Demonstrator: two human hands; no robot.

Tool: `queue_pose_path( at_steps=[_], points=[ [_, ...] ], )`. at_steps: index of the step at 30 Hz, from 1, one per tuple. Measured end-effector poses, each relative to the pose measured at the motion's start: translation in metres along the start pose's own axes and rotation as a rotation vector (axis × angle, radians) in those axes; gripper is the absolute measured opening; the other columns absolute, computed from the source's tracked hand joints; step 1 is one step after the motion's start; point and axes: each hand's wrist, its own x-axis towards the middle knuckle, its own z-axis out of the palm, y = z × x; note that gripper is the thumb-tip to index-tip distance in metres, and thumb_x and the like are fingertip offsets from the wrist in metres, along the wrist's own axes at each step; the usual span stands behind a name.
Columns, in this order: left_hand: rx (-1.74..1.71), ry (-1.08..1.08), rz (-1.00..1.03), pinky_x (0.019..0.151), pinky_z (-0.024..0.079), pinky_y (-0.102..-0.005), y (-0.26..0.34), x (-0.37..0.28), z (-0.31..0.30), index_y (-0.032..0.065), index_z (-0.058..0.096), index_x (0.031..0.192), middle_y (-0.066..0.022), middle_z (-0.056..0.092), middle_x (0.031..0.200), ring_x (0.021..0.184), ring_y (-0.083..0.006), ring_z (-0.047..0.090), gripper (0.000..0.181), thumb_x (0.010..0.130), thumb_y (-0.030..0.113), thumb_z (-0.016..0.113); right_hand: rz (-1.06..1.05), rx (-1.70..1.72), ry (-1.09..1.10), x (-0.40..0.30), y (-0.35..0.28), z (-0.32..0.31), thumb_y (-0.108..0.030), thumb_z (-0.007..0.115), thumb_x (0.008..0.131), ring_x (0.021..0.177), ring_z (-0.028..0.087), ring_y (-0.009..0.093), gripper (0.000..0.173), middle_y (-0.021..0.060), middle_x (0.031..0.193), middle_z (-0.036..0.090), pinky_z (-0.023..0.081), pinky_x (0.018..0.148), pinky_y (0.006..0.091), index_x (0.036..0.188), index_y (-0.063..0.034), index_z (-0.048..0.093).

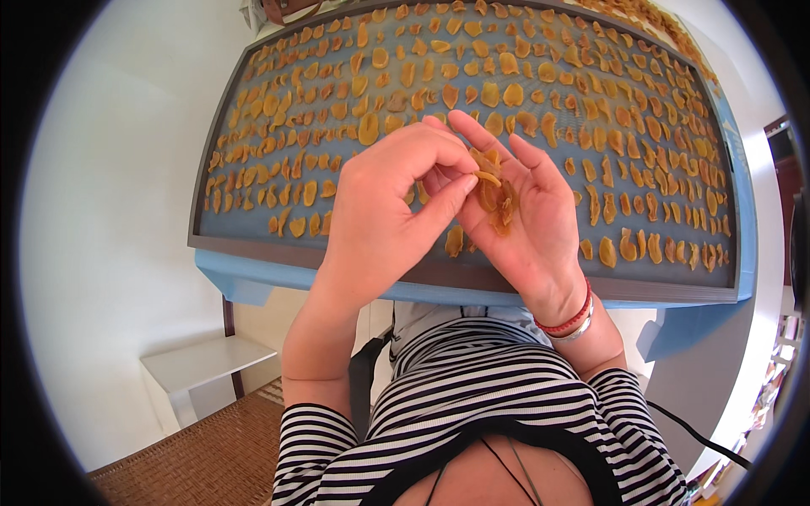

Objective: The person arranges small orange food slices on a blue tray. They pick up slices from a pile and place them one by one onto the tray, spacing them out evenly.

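Observation:
Between its thumb and fingertips, my left hand [405, 202] pinches a thin, amber, curved dried slice [487, 178]. Just to its right, my right hand [528, 209] is palm up and cupped, with a small pile of translucent amber slices [502, 212] lying in it. The pinched slice is right over this pile. Both hands are above a large framed mesh screen [253, 239] with a blue surface showing through. Many yellow-orange dried slices [508, 63] lie on the mesh in rough rows. The hands hide part of the near rows.
Blue sheeting [297, 276] shows below the screen's near edge. More dried slices [664, 22] lie beyond its far right corner. A brown bag [288, 9] sits past the far left edge. At the lower left are a white ledge [209, 360] and a woven brown surface [202, 449].

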Motion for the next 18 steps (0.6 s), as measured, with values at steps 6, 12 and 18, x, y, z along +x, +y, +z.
queue_pose_path(
  at_steps=[6, 12, 18],
  points=[
    [-0.387, 0.035, -0.182, 0.075, 0.054, -0.0242, -0.002, 0.002, 0.000, -0.0023, 0.064, 0.098, -0.0044, 0.067, 0.093, 0.083, -0.0099, 0.065, 0.008, 0.090, -0.001, 0.066, -0.002, 0.044, -0.034, 0.000, -0.001, -0.008, -0.032, 0.036, 0.105, 0.128, 0.050, 0.026, 0.051, 0.0187, 0.144, 0.050, 0.039, 0.111, 0.0383, 0.140, 0.0035, 0.048],
    [-0.458, 0.019, -0.247, 0.075, 0.054, -0.0232, -0.001, 0.003, -0.004, -0.0033, 0.064, 0.105, -0.0056, 0.068, 0.096, 0.085, -0.0092, 0.065, 0.013, 0.092, -0.002, 0.064, 0.009, 0.066, -0.052, 0.001, 0.000, -0.012, -0.031, 0.036, 0.105, 0.125, 0.051, 0.026, 0.050, 0.0186, 0.142, 0.051, 0.040, 0.109, 0.0392, 0.138, 0.0041, 0.049],
    [-0.406, 0.087, -0.225, 0.068, 0.050, -0.0220, -0.006, -0.001, 0.001, -0.0034, 0.067, 0.109, -0.0082, 0.070, 0.104, 0.081, -0.0082, 0.062, 0.018, 0.092, -0.003, 0.064, 0.004, 0.069, -0.024, 0.001, 0.000, -0.010, -0.028, 0.038, 0.105, 0.125, 0.051, 0.027, 0.049, 0.0178, 0.137, 0.053, 0.039, 0.111, 0.0392, 0.139, 0.0054, 0.048]
  ],
)
